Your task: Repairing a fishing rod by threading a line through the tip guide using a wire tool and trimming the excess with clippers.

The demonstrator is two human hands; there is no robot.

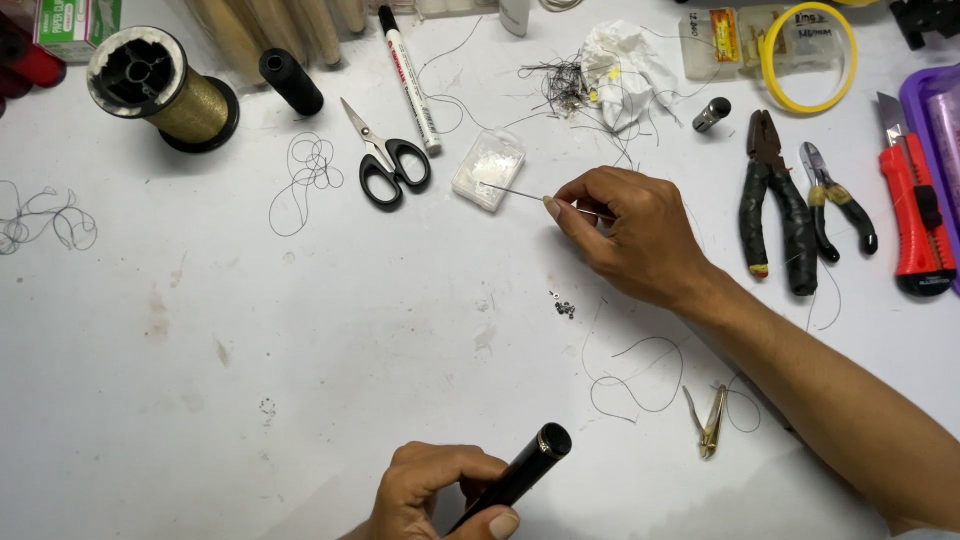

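Your right hand [640, 240] pinches a thin, straight metal needle [515, 193] between thumb and forefinger, the fingers closed tight on its rear end. The needle's free tip reaches left over a small clear plastic box of white beads [488, 168], which lies on the white worktable [300, 330] just beside your fingertips. Your left hand [440, 495], at the lower edge of view, is wrapped around a glossy black cylindrical rod with a gold-trimmed end [520, 472]; the rod tilts up and to the right, its trimmed end clear of the fingers.

Between the two hands lie a tiny cluster of dark beads [565, 308] and a loose loop of fine black thread [630, 380]. Small brass-coloured tweezers [710, 423] rest below your right forearm.

Left of the bead box lie black-handled scissors [385, 160], slightly parted, with a white marker pen with a black cap [410, 80] just beside them. Farther left stand a large spool of gold metallic thread [160, 88] and a small black thread bobbin [290, 80], lying on its side.

To the right of your right hand lie black-handled combination pliers [775, 200], smaller side cutters [830, 195] and a red utility knife [915, 215], set side by side. A crumpled white tissue [625, 70] sits above, with thread scraps about it.
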